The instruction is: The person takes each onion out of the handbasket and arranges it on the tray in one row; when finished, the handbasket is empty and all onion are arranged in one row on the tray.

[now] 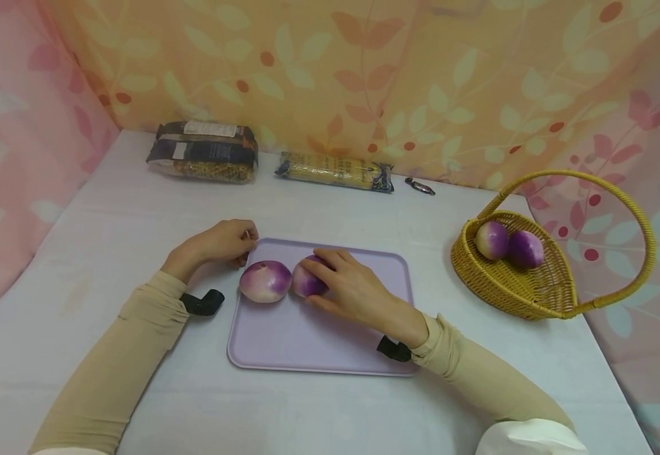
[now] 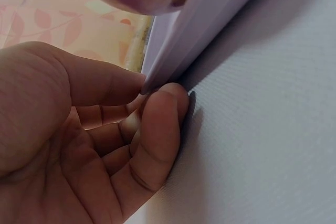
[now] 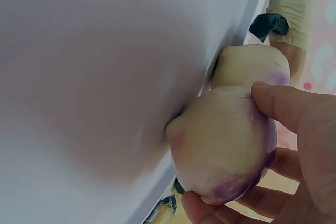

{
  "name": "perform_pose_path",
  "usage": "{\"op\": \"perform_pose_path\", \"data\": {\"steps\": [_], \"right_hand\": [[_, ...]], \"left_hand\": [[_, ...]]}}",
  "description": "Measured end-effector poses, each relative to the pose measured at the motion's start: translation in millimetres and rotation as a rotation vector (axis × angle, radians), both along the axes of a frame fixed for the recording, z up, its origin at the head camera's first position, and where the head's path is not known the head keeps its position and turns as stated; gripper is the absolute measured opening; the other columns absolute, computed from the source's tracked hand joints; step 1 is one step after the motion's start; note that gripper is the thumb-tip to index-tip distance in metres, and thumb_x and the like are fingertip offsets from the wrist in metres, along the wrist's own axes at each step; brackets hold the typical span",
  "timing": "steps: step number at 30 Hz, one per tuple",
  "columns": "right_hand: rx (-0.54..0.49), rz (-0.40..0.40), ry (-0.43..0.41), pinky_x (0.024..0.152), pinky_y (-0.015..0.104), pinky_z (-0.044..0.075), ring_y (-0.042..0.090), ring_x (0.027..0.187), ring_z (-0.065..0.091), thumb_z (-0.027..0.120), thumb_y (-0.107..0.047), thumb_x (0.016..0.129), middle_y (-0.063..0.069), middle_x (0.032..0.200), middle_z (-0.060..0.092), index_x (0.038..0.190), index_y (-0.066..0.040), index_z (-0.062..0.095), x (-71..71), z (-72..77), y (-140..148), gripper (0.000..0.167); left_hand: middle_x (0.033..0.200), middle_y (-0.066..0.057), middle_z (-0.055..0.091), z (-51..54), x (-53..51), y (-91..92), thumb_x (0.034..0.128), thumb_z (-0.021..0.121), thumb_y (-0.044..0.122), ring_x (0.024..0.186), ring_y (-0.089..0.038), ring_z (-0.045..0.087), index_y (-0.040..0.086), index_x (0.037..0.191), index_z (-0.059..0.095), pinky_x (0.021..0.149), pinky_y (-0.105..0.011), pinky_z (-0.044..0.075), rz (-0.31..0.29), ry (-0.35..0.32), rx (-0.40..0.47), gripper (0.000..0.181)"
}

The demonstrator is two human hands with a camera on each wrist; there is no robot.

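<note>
A purple and white turnip [image 1: 265, 282] lies at the left side of the lilac tray [image 1: 307, 344]. Beside it, my right hand [image 1: 364, 297] grips a second turnip [image 1: 305, 282] on the tray; in the right wrist view thumb and fingers curl round this turnip [image 3: 220, 142], close against the other turnip [image 3: 249, 66]. My left hand [image 1: 218, 245] is at the tray's back left corner. In the left wrist view that hand [image 2: 100, 124] pinches the tray's edge [image 2: 163, 61] between thumb and fingers.
A yellow wicker basket [image 1: 486, 294] with two turnips [image 1: 492, 240] [image 1: 525, 249] stands at the right. Along the back lie a dark bag of pasta [image 1: 204, 151], a long yellow packet [image 1: 335, 171] and a small wrapped piece [image 1: 420, 186]. Patterned curtains [image 1: 364, 76] hang behind.
</note>
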State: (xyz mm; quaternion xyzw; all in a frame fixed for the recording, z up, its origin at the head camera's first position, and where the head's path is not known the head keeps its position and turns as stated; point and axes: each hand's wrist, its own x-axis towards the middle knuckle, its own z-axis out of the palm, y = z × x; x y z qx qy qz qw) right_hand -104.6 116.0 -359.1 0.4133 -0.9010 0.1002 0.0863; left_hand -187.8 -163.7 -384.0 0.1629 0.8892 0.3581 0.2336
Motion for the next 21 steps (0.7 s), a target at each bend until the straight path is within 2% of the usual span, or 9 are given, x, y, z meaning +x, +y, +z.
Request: {"op": "perform_pose_path", "data": {"steps": [14,21], "right_hand": [[-0.007,0.007,0.018,0.093,0.039,0.054,0.027,0.12,0.057,0.078,-0.036,0.082,0.014,0.13,0.059,0.129,-0.014,0.06,-0.4,-1.2,-4.1,0.055],[0.0,-0.008,0.024,0.097,0.04,0.052,0.029,0.12,0.057,0.078,-0.038,0.081,0.015,0.132,0.059,0.131,-0.014,0.058,0.2,-1.5,-3.4,0.059]], "left_hand": [[0.075,-0.011,0.063,2.4,1.3,-0.2,0.0977,0.047,0.009,0.059,-0.016,0.062,-0.004,0.109,0.054,0.06,-0.029,0.052,-0.002,-0.002,0.001,0.018],[0.075,-0.011,0.063,1.5,1.2,0.6,0.0977,0.047,0.009,0.058,-0.015,0.062,-0.004,0.108,0.054,0.06,-0.028,0.052,-0.002,-0.001,0.001,0.018]]}}
